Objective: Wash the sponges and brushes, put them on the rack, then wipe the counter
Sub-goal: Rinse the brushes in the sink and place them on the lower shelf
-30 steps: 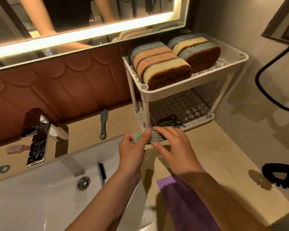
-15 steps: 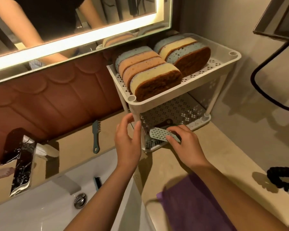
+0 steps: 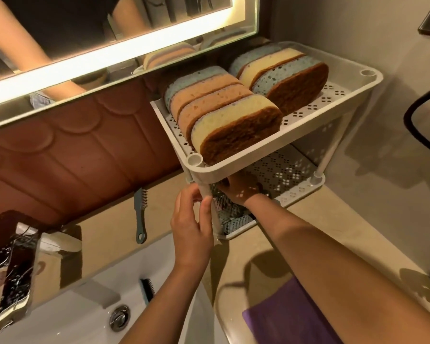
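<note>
- Right hand (image 3: 241, 188) is reaching under the top shelf into the lower tier of the rack (image 3: 278, 150), mid-frame. The fingers are tucked out of sight under there, so I can't tell if it's gripping anything or already let go.
- Left hand (image 3: 193, 219) sits just left of it, fingers loosely curled around the rack's front leg. Looks like it's steadying the rack, not carrying anything.
- So the step in hand looks like the "put them on the rack" bit, with a brush going on the lower tier. Something pale blue-green lies at that tier's front corner, but it's too muddled to call.
- The sponges (image 3: 224, 115) are lined up on edge on the top shelf, so that part looks done.
- Still out: one brush (image 3: 140, 217) on the tabletop (image 3: 104, 234) left of the rack, another brush (image 3: 147, 289) in the sink (image 3: 67, 316), lower left.
- Next move, I'd guess: pull the right hand out clean without knocking the shelf, then go for the sink brush.
- A purple cloth (image 3: 283, 316) waits bottom right for wiping.
- No brands or readable writing anywhere.
</note>
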